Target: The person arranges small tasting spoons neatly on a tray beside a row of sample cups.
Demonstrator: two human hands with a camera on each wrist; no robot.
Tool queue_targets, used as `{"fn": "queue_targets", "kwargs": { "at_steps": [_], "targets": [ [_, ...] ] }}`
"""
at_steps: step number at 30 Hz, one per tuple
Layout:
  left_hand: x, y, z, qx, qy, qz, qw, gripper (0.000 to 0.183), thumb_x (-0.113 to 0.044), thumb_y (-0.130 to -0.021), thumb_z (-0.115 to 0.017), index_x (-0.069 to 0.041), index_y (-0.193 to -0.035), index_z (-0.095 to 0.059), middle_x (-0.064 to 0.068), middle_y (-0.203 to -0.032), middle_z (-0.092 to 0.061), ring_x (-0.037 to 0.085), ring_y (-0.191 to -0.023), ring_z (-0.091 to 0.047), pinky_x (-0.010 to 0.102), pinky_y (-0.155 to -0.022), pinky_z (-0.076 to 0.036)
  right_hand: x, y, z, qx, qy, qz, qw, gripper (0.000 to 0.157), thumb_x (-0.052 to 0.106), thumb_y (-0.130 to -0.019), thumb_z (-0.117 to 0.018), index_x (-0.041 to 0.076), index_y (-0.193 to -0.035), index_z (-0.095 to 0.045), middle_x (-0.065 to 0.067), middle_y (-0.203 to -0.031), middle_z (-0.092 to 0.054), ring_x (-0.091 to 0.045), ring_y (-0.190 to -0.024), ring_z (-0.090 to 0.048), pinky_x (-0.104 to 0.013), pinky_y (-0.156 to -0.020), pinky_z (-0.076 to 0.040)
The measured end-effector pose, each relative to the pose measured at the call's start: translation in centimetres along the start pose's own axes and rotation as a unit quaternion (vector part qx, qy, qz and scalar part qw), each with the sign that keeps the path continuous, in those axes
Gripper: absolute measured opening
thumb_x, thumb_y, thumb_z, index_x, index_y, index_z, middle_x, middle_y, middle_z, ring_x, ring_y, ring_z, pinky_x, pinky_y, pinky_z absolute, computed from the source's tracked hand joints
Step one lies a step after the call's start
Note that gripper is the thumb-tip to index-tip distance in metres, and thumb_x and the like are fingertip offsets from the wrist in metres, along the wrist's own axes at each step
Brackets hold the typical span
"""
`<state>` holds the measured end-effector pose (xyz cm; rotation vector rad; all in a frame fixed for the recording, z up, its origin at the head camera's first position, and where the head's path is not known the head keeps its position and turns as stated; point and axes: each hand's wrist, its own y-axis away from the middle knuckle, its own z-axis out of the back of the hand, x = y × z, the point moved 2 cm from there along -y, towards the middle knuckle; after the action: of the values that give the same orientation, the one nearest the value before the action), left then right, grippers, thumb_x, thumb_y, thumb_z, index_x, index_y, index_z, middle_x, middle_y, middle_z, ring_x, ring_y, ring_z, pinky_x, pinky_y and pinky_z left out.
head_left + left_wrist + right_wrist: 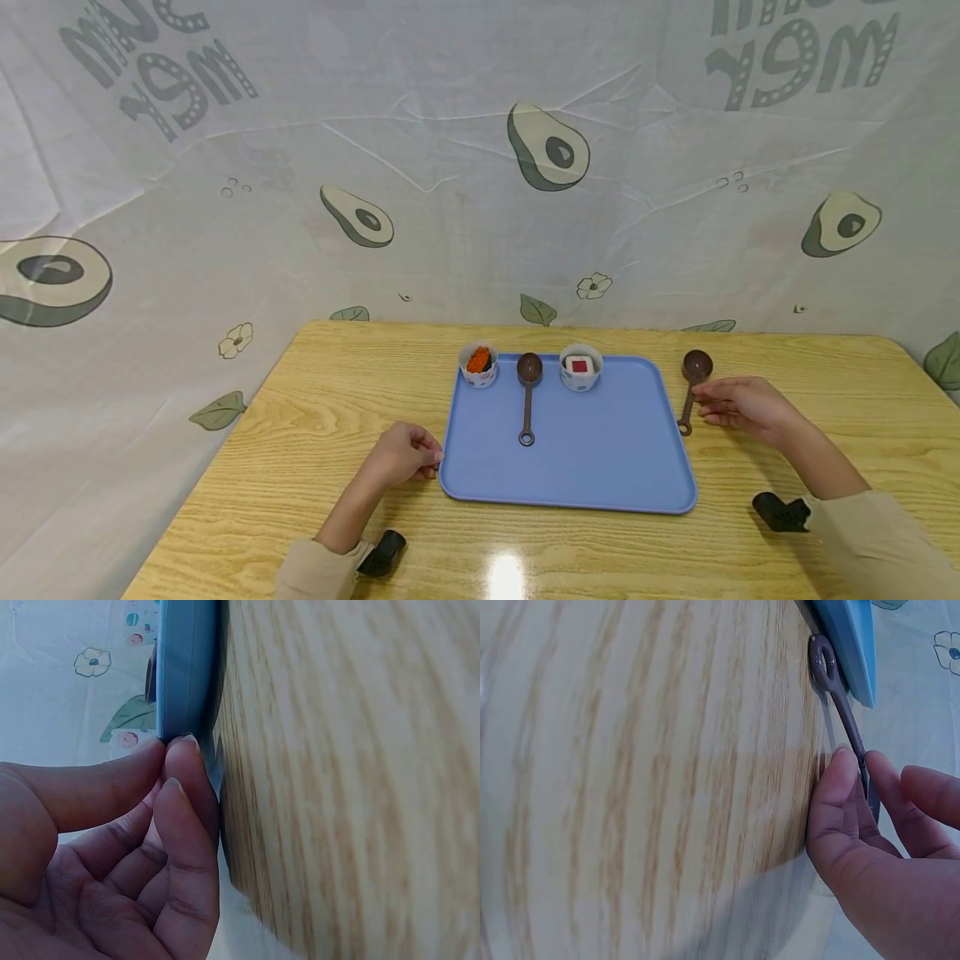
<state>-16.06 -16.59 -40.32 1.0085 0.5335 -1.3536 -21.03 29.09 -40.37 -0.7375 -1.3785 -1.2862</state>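
Note:
A blue tray (570, 467) lies on the wooden table. Its left edge sits between the thumb and fingertips of my left hand (407, 454), which pinch it in the left wrist view. Off the tray's right side is a brown scoop (697, 365) with a ring-ended handle. My right hand (750, 407) pinches that handle between thumb and fingers, seen close in the right wrist view; the scoop's ring end (823, 661) is near the tray's side. A second brown scoop (528, 392) lies on the tray, bowl toward the back.
At the tray's back edge stand two small patterned cups: one cup (480, 378) holds an orange-topped sushi piece, the other cup (580, 381) a white piece with a red square. Behind the wooden table (337, 375) hangs a pale avocado-print cloth (450, 208).

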Motion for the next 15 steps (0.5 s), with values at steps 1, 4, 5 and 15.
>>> {"fn": "queue_targets", "kwargs": {
  "at_steps": [1, 4, 5, 15],
  "targets": [
    [0.04, -0.02, 0.01, 0.0, 0.0, 0.0, 1.0, 0.007, 0.004, -0.084, -0.061, 0.005, -0.077, -0.063, 0.008, -0.063, -0.058, 0.015, -0.055, -0.056, 0.029, -0.052, -0.051, 0.01, -0.04, -0.02, 0.0, 0.0, 0.0, 1.0, 0.04, 0.01, -0.098, -0.04, -0.02, -0.125, -0.038, 0.003, -0.095, -0.059, -0.012, -0.082, -0.06, -0.029, -0.075, -0.051],
    [0.09, -0.07, 0.03, -0.001, 0.0, -0.001, 1.0, 0.007, 0.005, -0.083, -0.061, 0.005, -0.077, -0.063, 0.008, -0.063, -0.058, 0.015, -0.054, -0.056, 0.029, -0.052, -0.051, 0.02, -0.12, -0.06, 0.0, 0.002, -0.002, 1.0, 0.04, 0.01, -0.098, -0.04, -0.02, -0.125, -0.038, 0.003, -0.094, -0.06, -0.012, -0.082, -0.06, -0.029, -0.075, -0.051],
    [0.1, -0.09, 0.03, -0.002, 0.0, -0.002, 1.0, 0.007, 0.005, -0.083, -0.061, 0.005, -0.077, -0.063, 0.008, -0.063, -0.058, 0.015, -0.054, -0.056, 0.029, -0.052, -0.051, 0.03, -0.13, -0.06, 0.0, 0.001, -0.002, 1.0, 0.04, 0.011, -0.098, -0.04, -0.02, -0.124, -0.039, 0.003, -0.094, -0.06, -0.012, -0.082, -0.06, -0.029, -0.075, -0.051],
    [-0.05, -0.01, 0.0, -0.005, -0.001, -0.002, 1.0, 0.007, 0.005, -0.083, -0.061, 0.005, -0.076, -0.063, 0.008, -0.062, -0.058, 0.014, -0.053, -0.055, 0.028, -0.051, -0.051, 0.03, -0.14, -0.01, -0.003, -0.012, -0.009, 1.0, 0.035, 0.011, -0.097, -0.043, -0.015, -0.119, -0.048, 0.002, -0.091, -0.061, -0.012, -0.08, -0.06, -0.028, -0.074, -0.051]
  ]
}}
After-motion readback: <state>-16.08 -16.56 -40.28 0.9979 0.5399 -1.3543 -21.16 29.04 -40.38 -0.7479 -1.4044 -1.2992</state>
